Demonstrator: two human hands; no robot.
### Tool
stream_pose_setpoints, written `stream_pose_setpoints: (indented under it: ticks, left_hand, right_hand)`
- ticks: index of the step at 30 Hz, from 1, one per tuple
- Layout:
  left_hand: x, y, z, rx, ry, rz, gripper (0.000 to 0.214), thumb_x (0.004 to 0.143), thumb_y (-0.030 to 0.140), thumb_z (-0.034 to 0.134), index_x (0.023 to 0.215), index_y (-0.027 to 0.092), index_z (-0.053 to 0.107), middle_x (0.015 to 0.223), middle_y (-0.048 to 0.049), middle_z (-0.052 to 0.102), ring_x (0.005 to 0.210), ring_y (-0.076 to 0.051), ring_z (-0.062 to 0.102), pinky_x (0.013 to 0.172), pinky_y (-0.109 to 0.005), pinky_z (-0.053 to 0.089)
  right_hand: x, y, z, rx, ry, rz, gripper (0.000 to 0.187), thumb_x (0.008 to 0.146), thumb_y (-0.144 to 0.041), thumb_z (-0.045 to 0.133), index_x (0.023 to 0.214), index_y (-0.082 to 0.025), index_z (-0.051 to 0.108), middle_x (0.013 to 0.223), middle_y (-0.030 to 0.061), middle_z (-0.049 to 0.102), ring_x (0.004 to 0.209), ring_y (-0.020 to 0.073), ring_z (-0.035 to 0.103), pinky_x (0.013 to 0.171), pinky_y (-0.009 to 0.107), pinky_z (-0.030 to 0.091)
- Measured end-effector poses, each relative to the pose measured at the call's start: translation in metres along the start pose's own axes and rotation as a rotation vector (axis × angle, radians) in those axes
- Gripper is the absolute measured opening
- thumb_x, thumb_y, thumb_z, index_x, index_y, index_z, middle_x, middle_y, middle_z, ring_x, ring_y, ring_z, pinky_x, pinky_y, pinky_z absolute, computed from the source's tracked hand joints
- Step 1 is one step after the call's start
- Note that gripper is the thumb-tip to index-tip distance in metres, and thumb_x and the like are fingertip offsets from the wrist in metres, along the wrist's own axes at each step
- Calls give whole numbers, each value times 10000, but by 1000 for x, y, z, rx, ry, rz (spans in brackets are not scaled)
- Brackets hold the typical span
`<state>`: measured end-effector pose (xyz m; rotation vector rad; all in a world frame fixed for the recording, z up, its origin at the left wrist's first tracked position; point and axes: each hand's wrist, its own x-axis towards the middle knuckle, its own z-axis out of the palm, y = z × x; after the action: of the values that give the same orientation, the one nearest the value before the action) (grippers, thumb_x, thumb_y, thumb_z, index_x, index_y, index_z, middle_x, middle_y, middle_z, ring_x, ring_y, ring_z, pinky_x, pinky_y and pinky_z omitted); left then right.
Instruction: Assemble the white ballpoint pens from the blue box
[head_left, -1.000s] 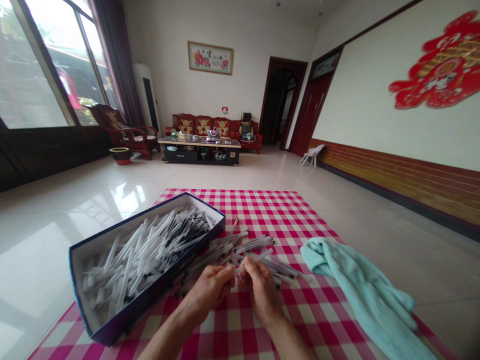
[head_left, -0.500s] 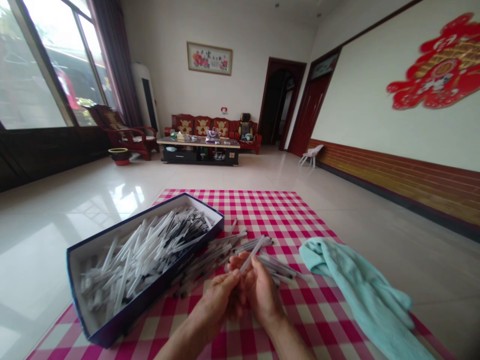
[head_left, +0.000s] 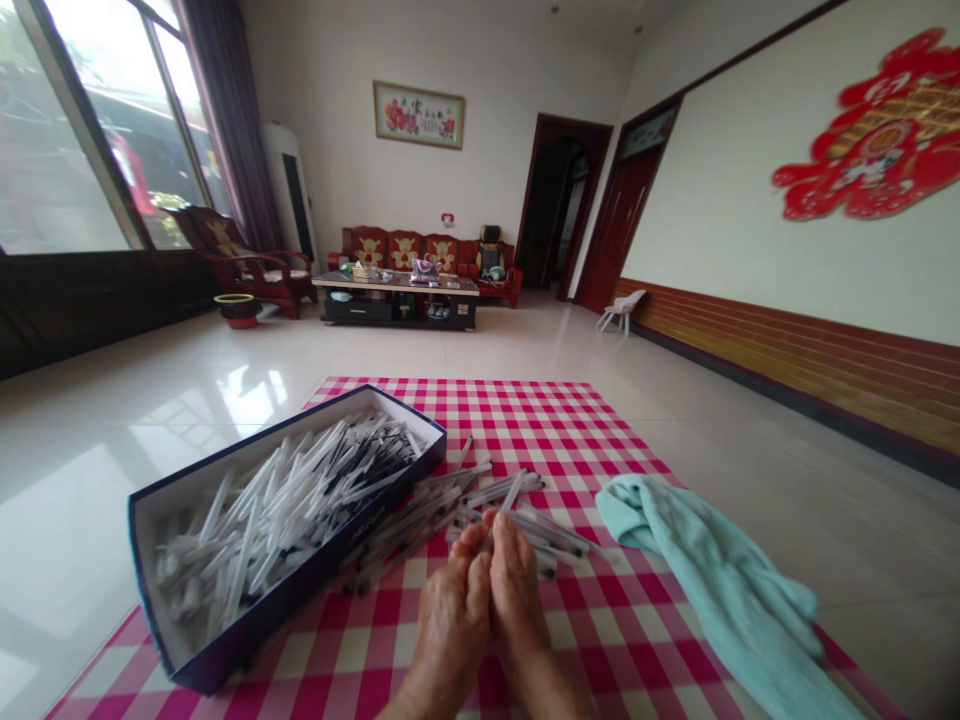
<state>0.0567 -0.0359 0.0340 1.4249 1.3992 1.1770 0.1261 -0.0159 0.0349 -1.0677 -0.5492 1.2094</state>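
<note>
My left hand (head_left: pixel 454 605) and my right hand (head_left: pixel 516 585) are pressed together, side by side, above the checked cloth. Between their closed fingers is a clear pen barrel (head_left: pixel 514 490), its upper end pointing up and away; the lower part is hidden by the fingers. Just beyond the hands, several loose translucent pen barrels with dark ends (head_left: pixel 420 525) lie in a spread pile. To the left stands a dark blue open box (head_left: pixel 300 600), filled with many white and clear pen barrels (head_left: pixel 277 520), some with black parts.
A pink-and-white checked cloth (head_left: pixel 555 430) covers the work surface. A mint-green cloth (head_left: pixel 705 560) lies crumpled at the right. Farther off, a low table (head_left: pixel 397 300) and wooden seats stand on the tiled floor, with a small white chair (head_left: pixel 622 308) by the right wall.
My hands have closed together, the left hand turning inward against the right. Less of the pen barrel shows above the fingers. The box and green cloth stay put.
</note>
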Motion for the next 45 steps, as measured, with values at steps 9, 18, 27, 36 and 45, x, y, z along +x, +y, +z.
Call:
stream_pose_setpoints:
  ticks: [9,18,27,36,45]
  left_hand:
    - [-2,4,-8,194,-120,96,379,891,324,381,880,188,735,681,-41,730,733,-198,687,634,-236,499]
    - [-6,14,-7,265,-74,77,368,892,291,367,1002,216,711,668,-26,730,652,-177,676,592,-222,485]
    - [-14,6,-2,379,-101,188,366,908,291,347,790,205,683,612,-45,682,531,-153,630,530,-220,426]
    - [-11,-6,2,288,-31,356,328,921,328,368,643,201,485,531,8,559,467,-100,526,467,-176,354]
    - [16,-2,-26,240,-29,151,386,896,417,421,721,161,651,577,16,575,553,-109,525,538,-185,360]
  right_hand:
    - [5,6,0,138,-9,84,254,791,-471,580,775,-218,559,551,-25,659,492,175,635,480,288,487]
    - [-2,-4,5,132,50,104,287,770,-491,591,814,-215,524,532,-18,668,488,191,643,450,287,471]
    - [9,-4,0,270,88,125,204,767,-385,619,738,-204,529,471,-46,625,402,138,586,436,261,484]
    - [30,-5,-16,350,17,93,268,726,-432,660,799,-200,546,562,18,714,588,219,695,618,354,543]
    - [8,23,-12,237,-301,33,299,872,-451,504,967,-202,639,1129,93,689,1003,248,646,819,373,508]
